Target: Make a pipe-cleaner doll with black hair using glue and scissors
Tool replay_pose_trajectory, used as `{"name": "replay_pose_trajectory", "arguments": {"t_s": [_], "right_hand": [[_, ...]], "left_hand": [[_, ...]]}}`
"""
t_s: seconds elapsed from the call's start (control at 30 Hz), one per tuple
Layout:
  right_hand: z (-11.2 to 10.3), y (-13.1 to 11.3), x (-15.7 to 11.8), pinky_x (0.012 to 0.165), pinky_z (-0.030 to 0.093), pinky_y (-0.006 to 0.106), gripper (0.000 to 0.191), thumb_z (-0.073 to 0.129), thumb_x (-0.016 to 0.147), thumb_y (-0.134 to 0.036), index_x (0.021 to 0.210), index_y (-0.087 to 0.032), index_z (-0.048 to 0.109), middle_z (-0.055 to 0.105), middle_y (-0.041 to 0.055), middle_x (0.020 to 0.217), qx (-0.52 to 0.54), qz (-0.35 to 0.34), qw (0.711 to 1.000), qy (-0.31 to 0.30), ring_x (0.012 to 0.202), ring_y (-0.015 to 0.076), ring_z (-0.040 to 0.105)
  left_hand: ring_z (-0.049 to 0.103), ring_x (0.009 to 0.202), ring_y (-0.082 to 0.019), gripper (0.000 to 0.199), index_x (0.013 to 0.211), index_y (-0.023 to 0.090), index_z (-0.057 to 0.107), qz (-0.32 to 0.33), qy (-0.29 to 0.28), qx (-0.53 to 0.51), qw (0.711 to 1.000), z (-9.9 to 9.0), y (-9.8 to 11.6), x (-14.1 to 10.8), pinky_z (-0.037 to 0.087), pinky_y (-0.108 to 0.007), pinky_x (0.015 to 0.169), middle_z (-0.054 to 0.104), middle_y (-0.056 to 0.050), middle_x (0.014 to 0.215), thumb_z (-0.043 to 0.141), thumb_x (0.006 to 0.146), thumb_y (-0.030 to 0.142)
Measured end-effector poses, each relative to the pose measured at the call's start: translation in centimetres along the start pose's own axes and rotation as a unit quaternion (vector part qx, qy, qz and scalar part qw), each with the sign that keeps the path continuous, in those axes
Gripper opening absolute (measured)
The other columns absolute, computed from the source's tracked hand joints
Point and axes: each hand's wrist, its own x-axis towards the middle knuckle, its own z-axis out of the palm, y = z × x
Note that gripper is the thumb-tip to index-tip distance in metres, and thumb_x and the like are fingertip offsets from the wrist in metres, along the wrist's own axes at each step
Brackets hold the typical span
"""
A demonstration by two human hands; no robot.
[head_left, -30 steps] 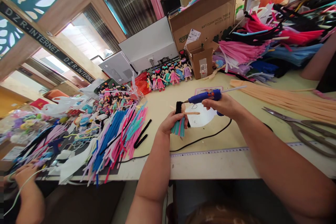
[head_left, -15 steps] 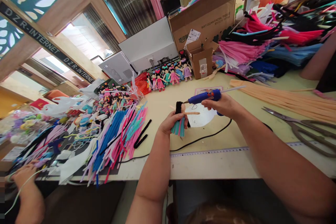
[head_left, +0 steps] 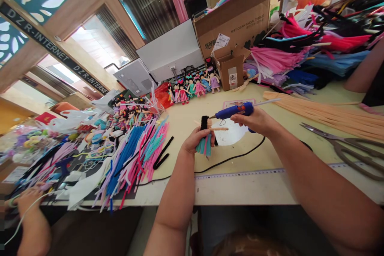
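Note:
My left hand [head_left: 194, 140] is closed around a small doll [head_left: 205, 144] made of pipe cleaners, with black hair, a beige face and arm, and a teal and pink skirt. A blue glue gun [head_left: 235, 111] is gripped in my right hand [head_left: 250, 121], a clear glue stick poking out of its back. Its nozzle points left and is at the doll's head; whether it touches cannot be told. Beneath the gun a white sheet [head_left: 232, 135] lies on the table. A bent black pipe cleaner [head_left: 162, 155] rests left of my left hand.
Scissors [head_left: 345, 144] and beige strips [head_left: 324, 114] lie at the right. Coloured pipe cleaners [head_left: 126, 160] cover the left, near another person's hand [head_left: 28, 200]. Finished dolls [head_left: 195, 85] and a small box [head_left: 231, 70] stand behind. A black cord [head_left: 237, 157] crosses the table [head_left: 240, 188].

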Motion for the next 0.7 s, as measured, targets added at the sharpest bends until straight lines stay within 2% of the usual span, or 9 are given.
{"name": "replay_pose_trajectory", "arguments": {"t_s": [0.17, 0.43, 0.7], "right_hand": [[-0.02, 0.06, -0.08, 0.041, 0.031, 0.026, 0.03, 0.067, 0.066, -0.053, 0.072, -0.023, 0.067, 0.056, 0.0, 0.056, -0.006, 0.003, 1.0, -0.008, 0.052, 0.0142, 0.048], [0.08, 0.21, -0.02, 0.04, 0.032, 0.024, 0.033, 0.067, 0.066, -0.055, 0.068, -0.022, 0.065, 0.055, -0.0014, 0.054, -0.004, -0.027, 1.0, -0.011, 0.049, 0.0124, 0.048], [0.09, 0.05, -0.11, 0.042, 0.033, 0.025, 0.03, 0.068, 0.065, -0.051, 0.068, -0.022, 0.064, 0.056, -0.0012, 0.055, 0.001, -0.021, 1.0, -0.013, 0.053, 0.0136, 0.051]], "left_hand": [[0.059, 0.05, -0.015, 0.04, 0.076, 0.011, 0.059, 0.002, -0.003, -0.01, 1.0, -0.08, -0.02, 0.0, 0.047, -0.027, 0.052, 0.062, -0.005, 0.059, 0.072, 0.063, 0.047], [0.059, 0.05, -0.015, 0.04, 0.076, 0.011, 0.058, 0.007, 0.004, -0.007, 1.0, -0.27, -0.15, 0.07, 0.047, -0.028, 0.051, 0.062, -0.005, 0.059, 0.071, 0.064, 0.046], [0.059, 0.049, -0.015, 0.039, 0.074, 0.011, 0.058, 0.016, -0.005, -0.004, 1.0, -0.29, -0.18, 0.06, 0.046, -0.027, 0.05, 0.062, -0.005, 0.058, 0.071, 0.065, 0.047]]}}
